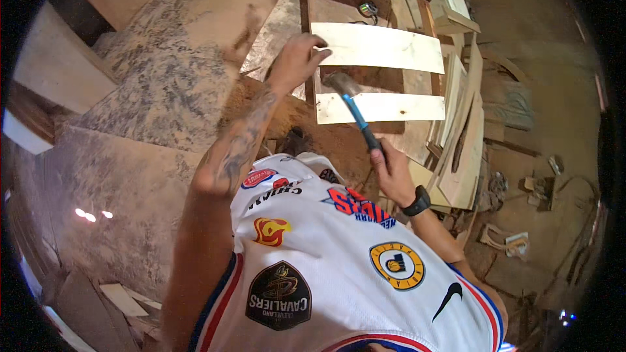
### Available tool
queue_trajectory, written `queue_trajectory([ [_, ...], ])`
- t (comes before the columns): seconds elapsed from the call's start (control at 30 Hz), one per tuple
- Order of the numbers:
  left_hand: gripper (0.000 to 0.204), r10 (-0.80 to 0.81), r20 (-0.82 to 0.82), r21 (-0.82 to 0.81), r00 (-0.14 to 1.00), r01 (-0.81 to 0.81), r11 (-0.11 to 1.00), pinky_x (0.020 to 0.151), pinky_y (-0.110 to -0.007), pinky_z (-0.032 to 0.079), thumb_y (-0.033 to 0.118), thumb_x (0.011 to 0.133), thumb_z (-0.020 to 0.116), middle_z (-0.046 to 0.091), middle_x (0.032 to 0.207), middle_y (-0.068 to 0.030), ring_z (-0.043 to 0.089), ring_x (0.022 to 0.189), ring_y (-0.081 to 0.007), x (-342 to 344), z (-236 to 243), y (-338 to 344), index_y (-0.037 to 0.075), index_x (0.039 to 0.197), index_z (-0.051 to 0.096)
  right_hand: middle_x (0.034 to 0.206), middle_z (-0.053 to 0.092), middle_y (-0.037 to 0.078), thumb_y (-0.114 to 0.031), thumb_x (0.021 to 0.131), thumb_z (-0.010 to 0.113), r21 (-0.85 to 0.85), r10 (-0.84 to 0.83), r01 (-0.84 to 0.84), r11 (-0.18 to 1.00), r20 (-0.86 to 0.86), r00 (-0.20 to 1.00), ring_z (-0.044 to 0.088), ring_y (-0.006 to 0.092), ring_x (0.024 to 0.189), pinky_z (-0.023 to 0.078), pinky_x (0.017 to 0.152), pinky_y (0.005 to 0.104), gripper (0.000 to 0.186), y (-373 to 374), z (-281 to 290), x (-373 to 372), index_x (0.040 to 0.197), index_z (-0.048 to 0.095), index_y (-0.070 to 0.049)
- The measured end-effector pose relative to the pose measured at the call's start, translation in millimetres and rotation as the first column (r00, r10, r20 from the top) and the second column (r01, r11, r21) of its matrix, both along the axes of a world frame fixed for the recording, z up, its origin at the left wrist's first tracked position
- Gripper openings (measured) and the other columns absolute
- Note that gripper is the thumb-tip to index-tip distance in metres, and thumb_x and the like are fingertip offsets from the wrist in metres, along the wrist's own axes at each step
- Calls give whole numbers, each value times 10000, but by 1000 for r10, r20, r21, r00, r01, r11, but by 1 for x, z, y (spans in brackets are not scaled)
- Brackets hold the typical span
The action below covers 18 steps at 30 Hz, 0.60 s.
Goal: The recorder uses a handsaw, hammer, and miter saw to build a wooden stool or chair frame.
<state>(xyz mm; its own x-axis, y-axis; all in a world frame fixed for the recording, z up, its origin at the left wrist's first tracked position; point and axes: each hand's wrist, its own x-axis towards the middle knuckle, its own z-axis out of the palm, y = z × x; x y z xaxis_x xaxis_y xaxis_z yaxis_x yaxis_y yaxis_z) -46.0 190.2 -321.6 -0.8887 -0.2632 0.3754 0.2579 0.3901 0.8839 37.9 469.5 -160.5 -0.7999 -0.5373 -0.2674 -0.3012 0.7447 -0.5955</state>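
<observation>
Head view: best done with short, square blows, left fingertips kept clear of the strike point, slat pressed flat against the rail. Left hand (297, 58) curled, pinching at the end of the upper pale slat (381, 47); whether a nail sits between the fingers, impossible to tell. Right hand (391, 173) clenched round the blue-handled hammer (352, 107), head just below and right of the left hand, above the lower slat (381, 107).

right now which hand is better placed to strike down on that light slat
Right. The right hand already grips the blue-handled hammer, whose head hangs over the lower slat. The left hand is pressed on the upper slat edge, steadying it.
</observation>
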Motion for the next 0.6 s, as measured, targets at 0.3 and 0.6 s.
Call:
queue_trajectory([
  [0.3, 270, -153, -194, -400, 969, 64, 914, 925, -424, 437, 335, 877, 625, 571, 995, -77, 531, 1035, -253, -41, -21, 29, 110, 1024, 610, 632, 499, 255, -219, 972, 499, 191, -89, 96, 977, -44, 995, 510, 473, 602, 373, 529, 495, 256, -23, -30, 54, 874, 459, 14],
  [0.6, 321, -162, -143, -541, 976, 60, 839, 953, -432, 418, 369, 886, 606, 552, 1058, -77, 508, 1073, -248, -41, -20, 30, 127, 1094, 577, 626, 489, 16, -378, 990, 404, -347, -229, 139, 928, -233, 945, 437, 88, 483, 334, 440, 242, 427, -38, -23, 87, 937, 516, 31],
])
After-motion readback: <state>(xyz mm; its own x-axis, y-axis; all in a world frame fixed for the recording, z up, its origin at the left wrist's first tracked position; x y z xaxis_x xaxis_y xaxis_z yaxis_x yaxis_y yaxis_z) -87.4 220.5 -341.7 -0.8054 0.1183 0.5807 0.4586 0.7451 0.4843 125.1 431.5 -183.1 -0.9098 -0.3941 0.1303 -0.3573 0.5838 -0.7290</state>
